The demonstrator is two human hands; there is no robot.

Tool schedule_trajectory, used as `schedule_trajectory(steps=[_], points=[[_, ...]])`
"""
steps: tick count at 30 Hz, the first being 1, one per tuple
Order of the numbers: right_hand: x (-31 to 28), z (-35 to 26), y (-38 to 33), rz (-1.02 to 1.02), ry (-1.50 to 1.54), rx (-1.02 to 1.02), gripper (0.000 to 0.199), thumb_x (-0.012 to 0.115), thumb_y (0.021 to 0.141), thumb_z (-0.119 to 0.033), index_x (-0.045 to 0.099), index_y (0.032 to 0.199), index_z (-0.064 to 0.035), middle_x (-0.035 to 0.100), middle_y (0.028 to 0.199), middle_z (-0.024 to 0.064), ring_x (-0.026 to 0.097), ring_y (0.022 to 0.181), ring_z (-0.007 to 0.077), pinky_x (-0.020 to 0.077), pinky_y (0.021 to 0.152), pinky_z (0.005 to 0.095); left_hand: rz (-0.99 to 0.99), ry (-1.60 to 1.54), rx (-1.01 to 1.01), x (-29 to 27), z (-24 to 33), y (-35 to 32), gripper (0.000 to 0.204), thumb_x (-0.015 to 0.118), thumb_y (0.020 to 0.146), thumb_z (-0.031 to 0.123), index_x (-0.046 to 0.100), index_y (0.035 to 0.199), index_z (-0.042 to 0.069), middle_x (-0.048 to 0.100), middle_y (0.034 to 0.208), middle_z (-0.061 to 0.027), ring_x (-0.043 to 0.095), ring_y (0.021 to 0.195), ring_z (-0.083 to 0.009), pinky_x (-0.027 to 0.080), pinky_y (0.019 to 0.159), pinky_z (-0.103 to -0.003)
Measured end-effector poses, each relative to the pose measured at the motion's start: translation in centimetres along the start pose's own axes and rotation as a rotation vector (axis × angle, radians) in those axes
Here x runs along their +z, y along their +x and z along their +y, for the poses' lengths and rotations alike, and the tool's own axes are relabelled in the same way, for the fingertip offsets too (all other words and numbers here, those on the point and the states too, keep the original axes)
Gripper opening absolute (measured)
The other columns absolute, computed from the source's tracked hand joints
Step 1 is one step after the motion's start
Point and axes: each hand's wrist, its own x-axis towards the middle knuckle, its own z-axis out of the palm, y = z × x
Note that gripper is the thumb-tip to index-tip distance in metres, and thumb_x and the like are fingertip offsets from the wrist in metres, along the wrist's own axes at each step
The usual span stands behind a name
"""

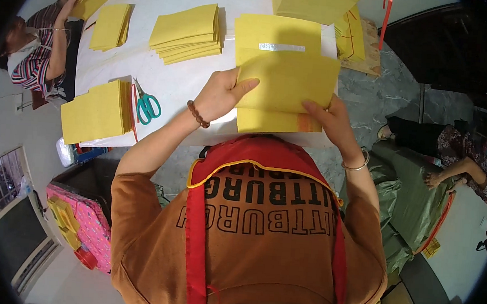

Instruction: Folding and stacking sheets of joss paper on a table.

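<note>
Between my two hands is a sheet of yellow paper (288, 79), held by its left and right edges over the table's near edge. My left hand (223, 96) pinches its left side with the thumb on top. On the lower right side, the thumb of my right hand (333, 123) presses down while the fingers are hidden below. More yellow paper (280, 31) lies underneath, with a shiny silver strip (282, 48) across it. Whether the held piece is a single sheet or several, I cannot tell.
Green-handled scissors (148, 107) lie beside a yellow paper stack (95, 113) at the left. Farther back are two more stacks (187, 30) (110, 27). A co-worker (41, 53) handles yellow paper at the far left; another person (464, 150) is at the right by green wrapped bundles (407, 192).
</note>
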Motion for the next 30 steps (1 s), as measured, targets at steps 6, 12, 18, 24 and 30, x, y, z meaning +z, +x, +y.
schedule_trajectory(steps=[6,12,18,24,30], points=[[1.4,-0.4,0.1,0.194,0.031,-0.152,0.056,0.067,0.08,-0.011,0.044,0.129,0.0008,0.055,0.119,0.0138,0.052,0.105,0.0154,0.0428,0.089,0.0261,-0.022,-0.264,-0.075,0.2,-1.7,1.4,0.028,0.057,0.091,0.021,0.06,0.104,-0.003,0.061,0.076,0.0022,0.05,0.064,-0.0036,0.042,0.055,-0.022],[0.8,0.8,0.9,0.152,-0.061,-0.06,0.062,0.069,0.077,-0.009,0.042,0.132,0.0003,0.053,0.123,0.0152,0.052,0.109,0.0163,0.0417,0.092,0.0269,0.012,-0.199,-0.055,0.2,-1.4,1.8,0.028,0.057,0.09,0.019,0.058,0.109,-0.003,0.064,0.085,-0.0021,0.055,0.074,-0.0041,0.046,0.064,-0.021],[0.9,0.8,1.0,0.175,-0.028,-0.056,0.06,0.068,0.078,-0.009,0.043,0.131,0.0011,0.054,0.122,0.0149,0.053,0.107,0.0161,0.0419,0.091,0.0268,-0.021,-0.133,-0.085,0.2,-1.9,2.3,0.035,0.057,0.09,0.015,0.051,0.119,-0.002,0.063,0.098,-0.004,0.056,0.083,-0.006,0.046,0.073,-0.022],[1.3,0.2,1.1,0.2,-0.037,-0.043,0.061,0.068,0.078,-0.007,0.042,0.132,0.0011,0.055,0.121,0.0152,0.053,0.106,0.0158,0.0422,0.091,0.0269,-0.036,-0.426,-0.036,0.6,-3.1,2.7,0.042,0.057,0.089,0.012,0.041,0.126,0.0,0.06,0.107,-0.0049,0.057,0.094,-0.0079,0.047,0.077,-0.023],[1.0,0.5,1.5,0.22,-0.141,-0.052,0.062,0.068,0.077,-0.01,0.042,0.131,0.0018,0.057,0.12,0.0164,0.055,0.105,0.0167,0.0421,0.091,0.0266,0.003,-0.413,-0.072,0.1,-1.4,2.4,0.038,0.06,0.088,0.013,0.043,0.12,0.001,0.061,0.097,-0.0055,0.059,0.076,-0.0066,0.046,0.057,-0.021]])
